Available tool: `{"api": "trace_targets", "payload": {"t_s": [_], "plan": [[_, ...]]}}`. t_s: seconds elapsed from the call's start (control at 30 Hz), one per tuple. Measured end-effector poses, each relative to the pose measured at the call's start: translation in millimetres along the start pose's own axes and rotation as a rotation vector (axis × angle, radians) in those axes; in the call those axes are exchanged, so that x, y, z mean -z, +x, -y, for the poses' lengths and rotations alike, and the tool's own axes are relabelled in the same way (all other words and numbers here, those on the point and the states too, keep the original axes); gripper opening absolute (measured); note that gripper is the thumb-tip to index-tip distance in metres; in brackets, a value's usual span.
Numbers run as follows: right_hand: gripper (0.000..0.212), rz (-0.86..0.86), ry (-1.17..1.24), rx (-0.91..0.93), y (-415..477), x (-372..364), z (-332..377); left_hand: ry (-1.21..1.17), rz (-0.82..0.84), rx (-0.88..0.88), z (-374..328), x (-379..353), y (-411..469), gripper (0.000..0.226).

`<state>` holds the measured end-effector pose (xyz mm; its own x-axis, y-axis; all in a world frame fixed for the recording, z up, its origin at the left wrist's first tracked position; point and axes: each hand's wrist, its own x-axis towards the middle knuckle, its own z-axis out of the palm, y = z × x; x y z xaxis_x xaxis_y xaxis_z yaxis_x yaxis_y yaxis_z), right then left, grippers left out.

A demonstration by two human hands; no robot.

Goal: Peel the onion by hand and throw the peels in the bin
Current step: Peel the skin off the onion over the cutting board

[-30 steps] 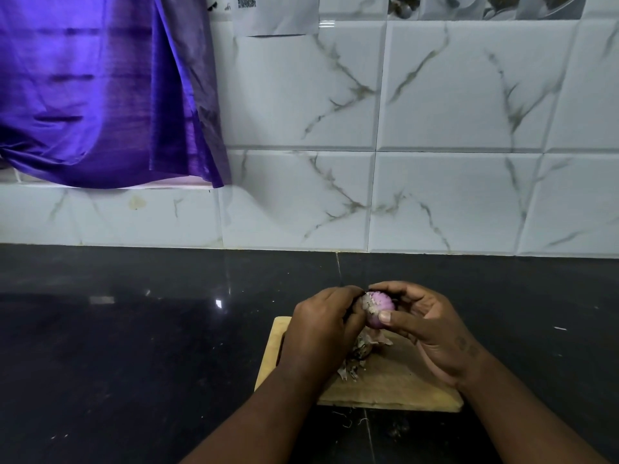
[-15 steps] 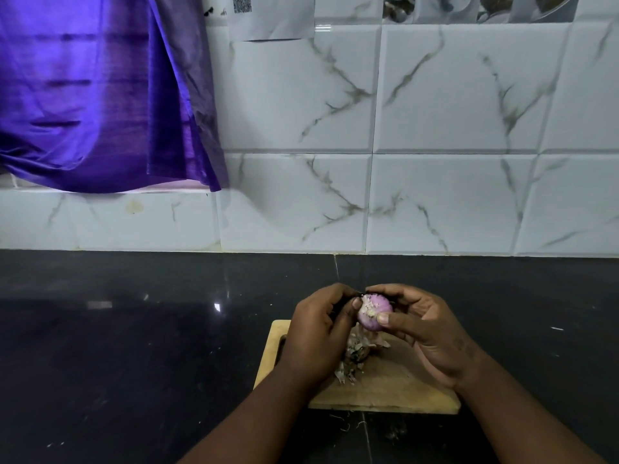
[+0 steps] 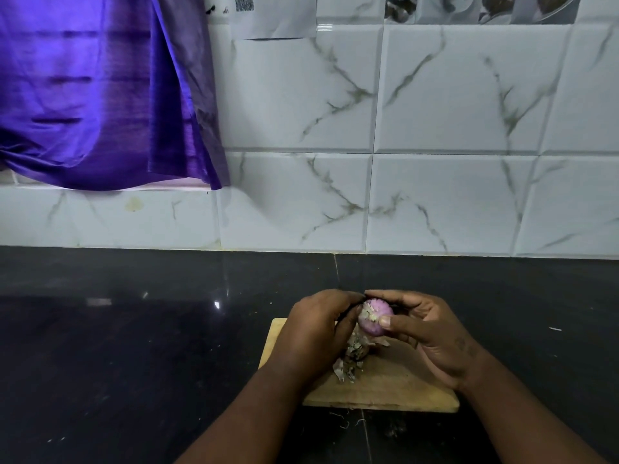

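Note:
A small purple onion (image 3: 374, 316) with a pale, ragged end is held just above a wooden cutting board (image 3: 395, 386). My right hand (image 3: 432, 333) grips it, thumb across its front and fingers curled over the top. My left hand (image 3: 318, 333) curls against the onion's left side, its fingertips on the onion and hidden behind the knuckles. A heap of dry peels (image 3: 353, 358) lies on the board under the onion, between my hands. No bin is in view.
The board sits on a dark polished counter (image 3: 134, 346) that runs back to a white marble-pattern tiled wall (image 3: 435, 128). A purple cloth (image 3: 93, 88) hangs at the upper left. A few peel scraps (image 3: 341, 420) lie on the counter before the board.
Both hands have stayed together over the board with the onion between them. The onion has turned slightly in my fingers. The peel heap looks the same.

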<state>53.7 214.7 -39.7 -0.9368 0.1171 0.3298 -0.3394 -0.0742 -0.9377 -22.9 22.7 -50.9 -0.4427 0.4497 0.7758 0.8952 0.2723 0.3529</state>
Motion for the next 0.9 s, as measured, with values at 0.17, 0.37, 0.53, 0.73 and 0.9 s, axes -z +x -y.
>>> {"api": "trace_targets", "payload": {"t_s": [0.17,0.37,0.53,0.73,0.9], "plan": [[0.056,-0.011,-0.018,0.011,-2,0,0,0.059,-0.001,-0.071,0,1,1,0.024],[0.053,0.014,0.040,0.002,-2,1,0,-0.026,-0.096,0.007,0,-4,1,0.018],[0.049,0.015,0.089,0.005,1,2,-2,-0.391,-0.115,0.281,0,-11,-3,0.016],[0.040,-0.017,0.106,0.021,3,3,-3,-0.482,-0.035,0.309,-3,-10,-2,0.010],[0.042,-0.014,0.080,0.009,3,4,-3,-0.470,-0.016,0.306,-3,-9,-3,0.011]]}}
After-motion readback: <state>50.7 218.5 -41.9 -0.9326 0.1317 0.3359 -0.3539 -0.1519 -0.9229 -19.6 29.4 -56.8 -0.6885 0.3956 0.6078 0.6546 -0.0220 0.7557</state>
